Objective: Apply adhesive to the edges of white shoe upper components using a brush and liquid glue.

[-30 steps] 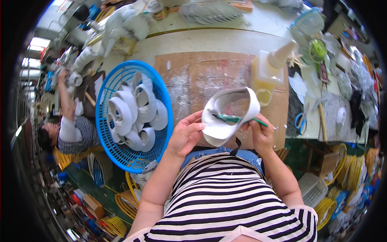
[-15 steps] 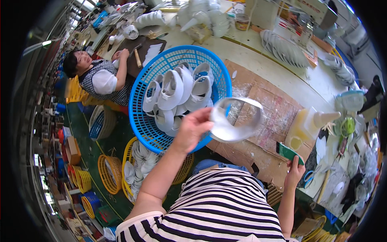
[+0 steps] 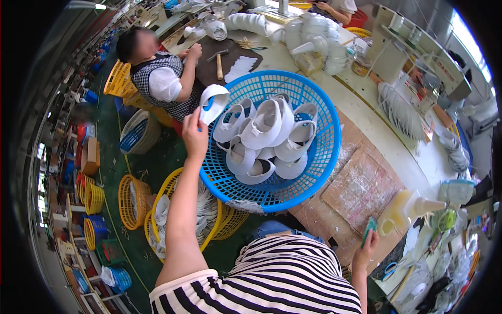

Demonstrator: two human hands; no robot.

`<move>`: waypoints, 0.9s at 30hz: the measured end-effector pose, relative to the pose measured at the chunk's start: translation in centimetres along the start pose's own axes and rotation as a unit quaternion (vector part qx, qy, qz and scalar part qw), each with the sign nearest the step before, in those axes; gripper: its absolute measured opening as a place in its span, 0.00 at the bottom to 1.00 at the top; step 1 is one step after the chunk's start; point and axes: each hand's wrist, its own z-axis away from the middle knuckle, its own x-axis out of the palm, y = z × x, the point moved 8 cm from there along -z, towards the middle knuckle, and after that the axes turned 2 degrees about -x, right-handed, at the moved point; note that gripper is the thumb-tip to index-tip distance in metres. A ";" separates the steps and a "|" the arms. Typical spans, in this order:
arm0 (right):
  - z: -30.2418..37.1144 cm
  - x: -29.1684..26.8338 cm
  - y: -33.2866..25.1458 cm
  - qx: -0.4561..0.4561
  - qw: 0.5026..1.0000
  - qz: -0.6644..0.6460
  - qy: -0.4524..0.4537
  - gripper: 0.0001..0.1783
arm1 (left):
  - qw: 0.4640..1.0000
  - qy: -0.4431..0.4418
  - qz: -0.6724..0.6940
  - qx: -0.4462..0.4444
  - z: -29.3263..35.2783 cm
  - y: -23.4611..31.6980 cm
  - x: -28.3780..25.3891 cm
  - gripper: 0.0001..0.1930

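My left hand [image 3: 195, 137] is raised at the left rim of a blue plastic basket [image 3: 335, 141]. Its fingers pinch a white shoe upper [image 3: 221, 98], and blue shows through the upper's opening. Inside the basket lies a heap of similar white shoe uppers [image 3: 261, 131]. Low on the right, my right hand [image 3: 363, 255] is wrapped round a flat green hand tool [image 3: 369, 229], whose exact kind I cannot make out. Beside that tool, on brown cardboard [image 3: 353, 183] smeared with white, a translucent bottle [image 3: 400, 209] of yellowish liquid stands with its pale nozzle pointing right.
At the left, a co-worker [image 3: 162, 83] stands by a dark mat with a hammer [image 3: 219, 65]. A yellow basket [image 3: 221, 214] of white pieces is below my left arm. Scissors [image 3: 389, 269] lie at the right; a sewing machine [image 3: 439, 68] stands at the far right.
My left hand has carried the shoe upper left and away from me, from over the cardboard to the basket's left rim. The green tool is now turned more upright. The whole view has shifted.
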 end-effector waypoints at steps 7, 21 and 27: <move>0.6 0.8 -1.9 0.060 0.994 0.062 -0.067 0.35 | 1.000 -0.015 -0.024 -0.011 2.0 -3.8 2.2 0.21; -5.9 6.4 -12.6 0.073 0.966 -0.206 -0.135 0.18 | 0.970 -0.206 -0.081 0.104 8.9 -4.9 4.7 0.17; -9.8 10.1 -18.2 0.314 0.727 -0.574 -0.207 0.23 | 0.961 -0.272 -0.003 -0.043 10.1 -5.1 5.1 0.12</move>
